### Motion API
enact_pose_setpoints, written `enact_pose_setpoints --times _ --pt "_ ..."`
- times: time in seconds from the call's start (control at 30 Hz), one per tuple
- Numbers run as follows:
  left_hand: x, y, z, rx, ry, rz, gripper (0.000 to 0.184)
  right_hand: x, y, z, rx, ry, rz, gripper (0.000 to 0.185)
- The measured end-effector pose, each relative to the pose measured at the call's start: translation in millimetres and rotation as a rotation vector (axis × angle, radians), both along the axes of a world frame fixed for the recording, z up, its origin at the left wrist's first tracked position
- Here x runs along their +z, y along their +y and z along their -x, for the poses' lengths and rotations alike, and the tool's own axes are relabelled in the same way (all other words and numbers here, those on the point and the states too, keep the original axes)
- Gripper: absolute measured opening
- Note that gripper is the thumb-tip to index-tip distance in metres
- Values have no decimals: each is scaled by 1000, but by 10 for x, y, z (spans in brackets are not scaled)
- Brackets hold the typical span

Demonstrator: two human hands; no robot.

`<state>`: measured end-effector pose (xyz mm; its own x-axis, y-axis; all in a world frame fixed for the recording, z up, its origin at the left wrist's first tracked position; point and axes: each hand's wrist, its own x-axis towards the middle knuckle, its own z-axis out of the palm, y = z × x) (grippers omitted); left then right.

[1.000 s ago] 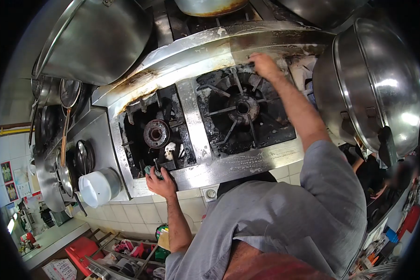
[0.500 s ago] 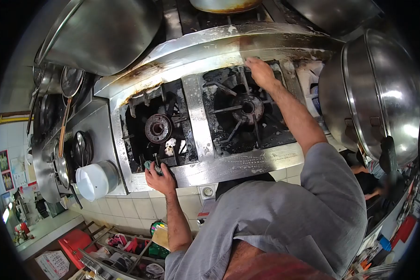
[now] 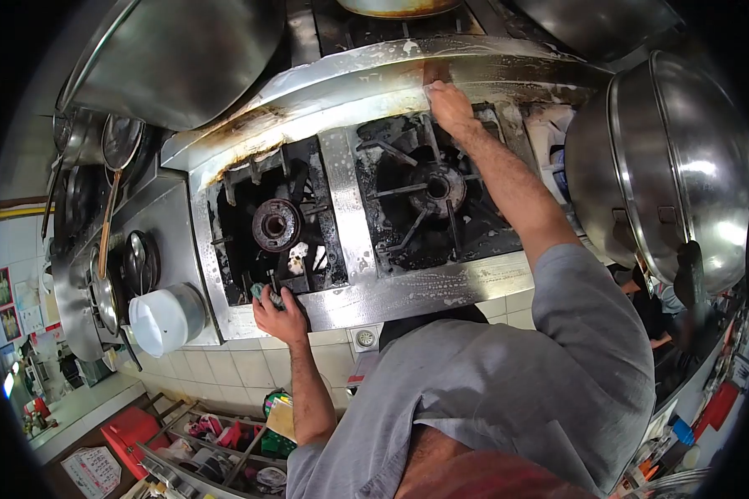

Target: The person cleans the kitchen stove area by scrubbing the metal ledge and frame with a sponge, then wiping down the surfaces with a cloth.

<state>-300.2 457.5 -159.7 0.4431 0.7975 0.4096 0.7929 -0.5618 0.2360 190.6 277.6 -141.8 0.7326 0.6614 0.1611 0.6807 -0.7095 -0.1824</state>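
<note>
My left hand (image 3: 280, 319) is at the front left corner of the metal stove (image 3: 355, 208), its fingers closed on a greenish scrubber (image 3: 268, 294). Behind the right burner (image 3: 438, 190), my right hand (image 3: 451, 106) is against the soapy metal backsplash (image 3: 374, 103), fingers pressed together; what it may hold is too small to make out. The left burner (image 3: 276, 225) lies beyond my left hand, among black grates. Suds and brown stains mark the metal around both burners.
Large metal pans stand at the upper left (image 3: 175, 62) and right (image 3: 682, 166). A white bucket (image 3: 166, 320) is left of the stove, near ladles and a strainer (image 3: 122, 141). Another person (image 3: 653, 320) is partly visible at the right. Below is a crowded shelf (image 3: 225, 453).
My right hand has moved left along the backsplash, and it is a little further back. My left hand stays at the front left corner with the scrubber. The view has shifted slightly.
</note>
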Motion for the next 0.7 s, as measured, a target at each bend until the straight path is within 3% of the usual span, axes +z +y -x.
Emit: enact_pose_setpoints --times 0.03,0.1,0.13,0.17,0.2,0.27,0.37,0.43,0.47,0.5,0.57,0.63,0.7 --pt "-7 2 3 -1 7 -12 39 -91 -73 -69 72 -88 17 22" --pt "12 -13 -24 0 3 1 39 -136 -372 -365 -62 -75 153 20" --pt "31 -12 -14 3 -3 14 38 83 -603 -364 -43 -82 73 20" --pt "34 -2 -18 12 3 19 39 -52 -759 -629 -71 -77 73 21" --pt "46 -2 22 17 7 20 39 62 -767 -637 -217 56 30 22" --pt "35 -5 -22 10 0 16 39 101 -529 -474 -206 -12 234 21" --pt "5 -4 -25 13 1 11 39 -1 -100 -203 -212 -22 160 20" --pt "12 0 -7 14 0 23 40 6 -108 -145 -64 -137 143 20" --pt "10 7 -5 15 10 27 40 -294 -335 -454 34 -199 110 22" --pt "-1 18 -7 10 -2 16 40 -142 -575 -467 11 -164 54 21" --pt "-19 17 -1 12 -24 13 39 -112 -783 -584 -282 16 -21 22" --pt "25 -19 19 19 -5 45 39 -316 -902 -578 -407 108 -246 31" --pt "8 20 -13 28 -5 56 40 -95 -711 -494 -474 181 -343 35"
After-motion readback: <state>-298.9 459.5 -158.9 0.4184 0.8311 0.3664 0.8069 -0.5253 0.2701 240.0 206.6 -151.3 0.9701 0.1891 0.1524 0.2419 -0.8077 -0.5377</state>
